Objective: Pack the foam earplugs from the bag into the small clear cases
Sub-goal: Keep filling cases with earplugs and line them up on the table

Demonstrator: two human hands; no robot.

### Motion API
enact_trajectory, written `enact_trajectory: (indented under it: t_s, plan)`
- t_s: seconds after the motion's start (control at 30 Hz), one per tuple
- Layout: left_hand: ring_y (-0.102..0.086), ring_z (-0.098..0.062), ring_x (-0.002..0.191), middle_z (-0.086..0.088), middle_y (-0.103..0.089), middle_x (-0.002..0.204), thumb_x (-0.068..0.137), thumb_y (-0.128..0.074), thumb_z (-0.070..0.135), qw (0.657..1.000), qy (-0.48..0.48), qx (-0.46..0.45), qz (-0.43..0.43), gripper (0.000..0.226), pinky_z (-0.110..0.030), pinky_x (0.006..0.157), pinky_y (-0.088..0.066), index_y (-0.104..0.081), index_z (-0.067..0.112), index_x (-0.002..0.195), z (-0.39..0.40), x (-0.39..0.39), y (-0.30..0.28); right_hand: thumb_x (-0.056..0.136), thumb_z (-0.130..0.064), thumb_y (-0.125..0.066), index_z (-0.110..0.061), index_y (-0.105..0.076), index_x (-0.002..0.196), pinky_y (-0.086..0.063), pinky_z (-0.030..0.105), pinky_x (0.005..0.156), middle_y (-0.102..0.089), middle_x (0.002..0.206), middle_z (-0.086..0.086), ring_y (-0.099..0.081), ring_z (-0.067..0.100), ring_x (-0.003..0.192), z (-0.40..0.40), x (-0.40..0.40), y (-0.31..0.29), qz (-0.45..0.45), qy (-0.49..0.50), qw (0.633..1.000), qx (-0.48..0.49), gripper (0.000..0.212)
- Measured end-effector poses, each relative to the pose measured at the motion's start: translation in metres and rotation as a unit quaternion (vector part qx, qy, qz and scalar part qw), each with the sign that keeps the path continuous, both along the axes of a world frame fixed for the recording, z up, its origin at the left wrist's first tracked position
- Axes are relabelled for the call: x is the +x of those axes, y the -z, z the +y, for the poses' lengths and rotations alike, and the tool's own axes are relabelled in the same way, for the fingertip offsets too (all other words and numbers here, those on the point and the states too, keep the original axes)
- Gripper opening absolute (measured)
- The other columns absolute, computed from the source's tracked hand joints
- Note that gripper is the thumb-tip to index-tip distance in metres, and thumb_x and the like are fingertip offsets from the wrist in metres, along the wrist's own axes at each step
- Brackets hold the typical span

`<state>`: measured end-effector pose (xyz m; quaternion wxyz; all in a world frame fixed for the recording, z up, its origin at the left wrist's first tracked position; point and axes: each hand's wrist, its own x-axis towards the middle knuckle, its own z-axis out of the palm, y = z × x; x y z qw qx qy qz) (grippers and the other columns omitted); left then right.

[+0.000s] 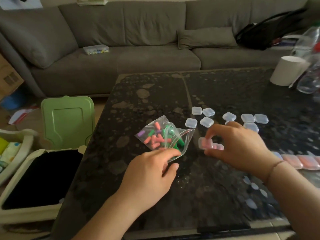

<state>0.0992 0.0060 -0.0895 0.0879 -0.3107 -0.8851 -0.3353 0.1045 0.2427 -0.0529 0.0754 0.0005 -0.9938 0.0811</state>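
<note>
A clear zip bag (161, 135) of pink, green and purple foam earplugs lies on the dark table (155, 94). My left hand (150, 175) pinches the bag's near edge. My right hand (239, 146) grips a small clear case (207, 144) with pink earplugs inside, just right of the bag. Several empty clear cases (207, 121) lie closed behind my hands. A row of filled cases with pink earplugs (304, 161) sits at the right, past my right wrist.
A white roll (285, 71) and clear plastic bottles (310, 66) stand at the table's far right corner. An open bin with a green lid (67, 122) stands left of the table. A grey sofa (138, 40) runs behind.
</note>
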Motion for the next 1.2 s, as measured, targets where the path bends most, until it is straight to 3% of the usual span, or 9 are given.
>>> enact_trajectory:
  t_s: [0.23,0.37,0.47,0.6,0.7,0.8,0.87,1.0,1.2]
  plan:
    - [-0.043,0.007,0.054,0.019,-0.034,0.057,0.085,-0.074,0.035,0.998,-0.035,-0.057,0.001,0.030,-0.005,0.057,-0.026,-0.071,0.033,0.115,0.000,-0.003,0.004,0.076,-0.067,-0.056,-0.041,-0.062,0.084,-0.051,0.032,0.067,-0.060,0.082,-0.019,-0.054,0.005,0.086,0.009,-0.012,0.002,-0.033,-0.019,0.999,-0.037,0.028]
    - [-0.044,0.001,0.050,0.017,-0.035,0.053,0.085,-0.071,0.037,0.997,-0.063,-0.040,0.003,0.023,-0.011,0.055,-0.037,-0.075,0.030,0.107,-0.006,-0.008,-0.001,0.086,-0.044,-0.066,-0.033,-0.064,0.085,-0.043,0.030,0.063,-0.060,0.077,-0.009,-0.059,0.020,0.078,0.044,-0.015,-0.009,0.049,0.167,0.979,-0.104,0.011]
    - [-0.053,-0.004,0.053,0.016,-0.045,0.052,0.086,-0.058,0.046,0.997,-0.065,-0.028,-0.015,0.031,-0.021,0.057,-0.048,-0.076,0.030,0.105,-0.011,-0.012,-0.006,0.083,-0.042,-0.069,-0.027,-0.067,0.087,-0.048,0.033,0.068,-0.066,0.091,0.002,-0.060,0.023,0.081,0.064,-0.014,-0.003,-0.031,0.226,0.970,-0.085,0.015]
    - [-0.058,-0.003,0.057,0.021,-0.047,0.055,0.087,-0.060,0.043,0.997,-0.076,-0.022,-0.005,0.029,-0.009,0.056,-0.038,-0.078,0.028,0.103,-0.016,-0.017,-0.007,0.082,-0.042,-0.071,-0.027,-0.066,0.092,-0.050,0.034,0.070,-0.064,0.087,0.002,-0.061,0.022,0.081,0.063,-0.016,0.002,-0.098,0.221,0.965,-0.096,0.019]
    - [-0.064,-0.001,0.067,0.021,-0.061,0.062,0.087,-0.065,0.034,0.997,-0.063,0.035,-0.010,0.020,-0.011,0.055,-0.045,-0.079,0.022,0.093,-0.013,-0.015,-0.009,0.084,-0.037,-0.069,-0.023,-0.066,0.096,-0.047,0.033,0.066,-0.062,0.087,0.003,-0.060,0.023,0.079,0.061,-0.017,0.000,-0.077,0.223,0.969,-0.070,0.019]
    - [-0.065,-0.008,0.061,0.012,-0.066,0.062,0.090,-0.063,0.035,0.982,-0.072,0.163,-0.057,0.023,-0.021,0.054,-0.050,-0.076,0.020,0.079,-0.008,-0.010,-0.015,0.081,-0.038,-0.070,-0.026,-0.064,0.090,-0.043,0.031,0.065,-0.063,0.083,-0.004,-0.057,0.019,0.073,0.045,-0.006,-0.008,0.047,0.167,0.979,-0.109,0.016]
    - [-0.060,-0.011,0.052,0.001,-0.064,0.057,0.088,-0.061,0.038,0.933,-0.066,0.293,-0.198,0.030,-0.029,0.057,-0.052,-0.073,0.014,0.075,0.000,0.001,-0.022,0.077,-0.034,-0.074,-0.031,-0.063,0.087,-0.042,0.027,0.065,-0.063,0.079,-0.014,-0.057,0.009,0.073,0.017,0.009,-0.018,0.136,0.008,0.972,-0.190,0.015]
    - [-0.074,-0.025,0.076,-0.021,-0.074,0.092,0.080,-0.073,0.052,0.724,0.079,0.425,-0.537,0.056,-0.038,0.074,-0.060,-0.074,0.002,0.105,0.018,0.022,-0.022,0.075,-0.021,-0.079,-0.026,-0.065,0.089,-0.050,0.025,0.076,-0.068,0.095,-0.013,-0.063,0.013,0.092,-0.028,0.033,-0.024,0.095,-0.308,0.920,-0.224,0.020]
    - [-0.074,-0.026,0.091,-0.021,-0.072,0.109,0.057,-0.093,0.042,0.608,0.115,0.520,-0.589,0.073,-0.035,0.076,-0.060,-0.071,0.004,0.116,0.018,0.020,-0.014,0.082,-0.029,-0.074,-0.021,-0.065,0.083,-0.054,0.036,0.073,-0.072,0.105,-0.006,-0.065,0.016,0.093,-0.029,0.027,-0.012,0.185,-0.321,0.915,-0.162,0.012]
